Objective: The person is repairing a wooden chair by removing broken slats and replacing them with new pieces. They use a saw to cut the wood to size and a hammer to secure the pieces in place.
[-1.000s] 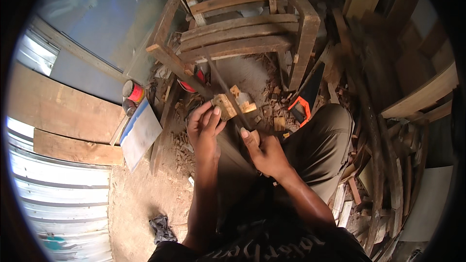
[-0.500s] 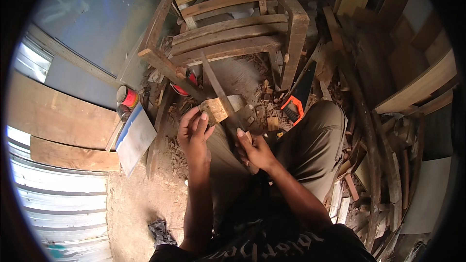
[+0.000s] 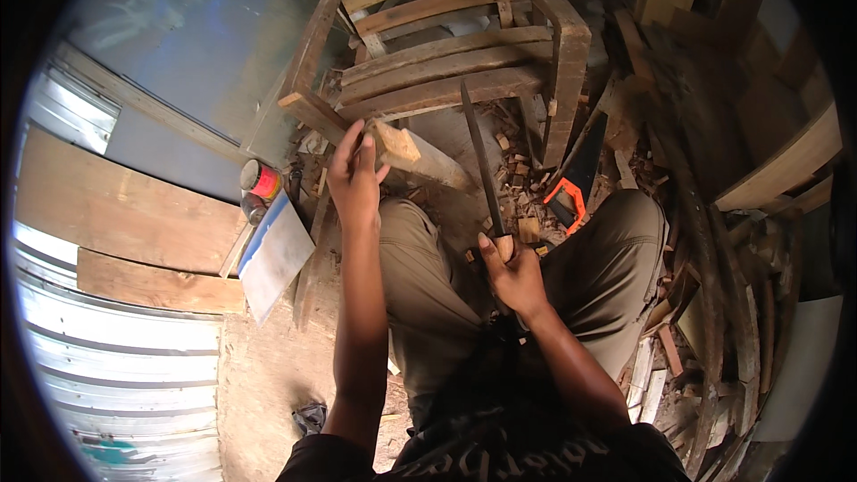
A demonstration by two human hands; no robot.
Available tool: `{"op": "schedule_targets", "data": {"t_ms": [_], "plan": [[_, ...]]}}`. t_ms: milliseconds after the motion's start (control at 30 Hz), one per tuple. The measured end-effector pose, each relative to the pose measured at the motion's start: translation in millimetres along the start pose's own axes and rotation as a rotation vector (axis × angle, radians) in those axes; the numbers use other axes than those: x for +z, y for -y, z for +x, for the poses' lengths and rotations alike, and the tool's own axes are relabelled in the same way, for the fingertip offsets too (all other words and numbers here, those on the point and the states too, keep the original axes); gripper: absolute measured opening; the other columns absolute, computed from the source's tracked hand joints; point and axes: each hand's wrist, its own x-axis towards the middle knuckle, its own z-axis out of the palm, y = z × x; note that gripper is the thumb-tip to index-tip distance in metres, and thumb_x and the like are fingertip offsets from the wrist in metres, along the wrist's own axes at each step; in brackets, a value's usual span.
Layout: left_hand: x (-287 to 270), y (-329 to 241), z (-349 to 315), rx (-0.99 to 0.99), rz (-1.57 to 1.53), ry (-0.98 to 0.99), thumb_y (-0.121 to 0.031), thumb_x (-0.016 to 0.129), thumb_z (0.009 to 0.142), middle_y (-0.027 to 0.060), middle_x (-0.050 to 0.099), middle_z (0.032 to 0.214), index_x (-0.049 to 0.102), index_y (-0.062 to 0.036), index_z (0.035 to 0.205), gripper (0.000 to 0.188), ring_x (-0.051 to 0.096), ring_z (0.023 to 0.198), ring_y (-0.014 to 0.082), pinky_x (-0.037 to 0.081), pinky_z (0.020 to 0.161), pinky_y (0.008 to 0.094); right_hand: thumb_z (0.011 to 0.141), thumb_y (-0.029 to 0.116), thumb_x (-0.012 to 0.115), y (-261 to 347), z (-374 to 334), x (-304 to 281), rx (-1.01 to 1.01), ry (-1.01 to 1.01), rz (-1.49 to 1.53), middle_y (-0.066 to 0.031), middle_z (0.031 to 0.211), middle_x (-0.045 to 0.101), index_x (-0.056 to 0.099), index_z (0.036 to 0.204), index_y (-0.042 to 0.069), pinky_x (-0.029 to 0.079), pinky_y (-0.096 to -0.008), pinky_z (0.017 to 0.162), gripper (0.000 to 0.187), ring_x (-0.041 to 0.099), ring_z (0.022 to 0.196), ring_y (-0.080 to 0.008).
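Note:
My left hand (image 3: pixel 354 183) is raised, with its fingers closed round a wooden block (image 3: pixel 397 143) whose pale cut end faces up and right. A greyish post-like piece of wood (image 3: pixel 437 163) lies just beyond the block; whether the two touch I cannot tell. In my right hand (image 3: pixel 516 278) is a file (image 3: pixel 483 156), gripped by its wooden handle. Its long dark blade points up and away from me, tapering to the tip, and stands apart from the block. Part of the handle is hidden by my fingers.
A slatted wooden chair frame (image 3: pixel 446 71) stands ahead. An orange-handled handsaw (image 3: pixel 566 203) leans by my right knee, amid wood scraps (image 3: pixel 529 230). To the left are a red can (image 3: pixel 260 179) and a white board (image 3: pixel 277 259); timber (image 3: pixel 705 303) is heaped on the right.
The file has come off the block and swung right and more upright with my right hand. My left hand has lifted and tilted the block. The whole view has shifted slightly.

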Motion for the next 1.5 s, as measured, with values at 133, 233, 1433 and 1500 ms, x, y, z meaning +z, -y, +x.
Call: {"op": "schedule_targets", "data": {"t_ms": [133,233,1433,1500], "plan": [[11,-8,35,0.010,-0.005,0.103,-0.022,0.066,0.097,0.0146,0.052,0.144,0.053,-0.0061,0.143,0.050,0.051,0.132,0.0262,0.052,0.102,0.0490,0.097,0.037,0.066,-6,1,-3,0.010,0.010,-0.069,-0.0163,0.055,0.047,0.051,0.066,-0.001,0.040,-0.0387,0.050,0.052,0.034,0.055,-0.0154],[16,-6,49,0.018,-0.053,0.156,-0.017,0.068,0.095,0.0173,0.057,0.137,0.051,-0.0052,0.144,0.053,0.055,0.128,0.0272,0.046,0.106,0.0519,0.102,0.032,0.061,0,-2,-3,-0.182,-0.040,-0.141,-0.0020,0.050,0.044,0.049,0.065,0.002,0.035,-0.0307,0.046,0.049,0.042,0.048,-0.0090],[-17,40,-126,-0.025,-0.172,0.071,0.003,0.068,0.090,0.0160,0.054,0.139,0.058,0.0056,0.133,0.044,0.051,0.130,0.0238,0.039,0.111,0.0377,0.098,0.021,0.060,49,-27,-2,-0.130,0.298,-0.203,-0.0178,0.066,0.062,0.058,0.108,-0.004,0.051,-0.0400,0.057,0.027,0.068,0.061,-0.0316],[-19,37,-127,-0.094,-0.232,0.039,0.001,0.067,0.091,0.0157,0.055,0.139,0.057,0.0059,0.133,0.044,0.051,0.130,0.0240,0.039,0.111,0.0375,0.098,0.020,0.060,63,-28,-2,-0.146,0.317,-0.216,-0.0175,0.067,0.062,0.058,0.107,-0.004,0.051,-0.0410,0.057,0.026,0.068,0.061,-0.0326]]}}
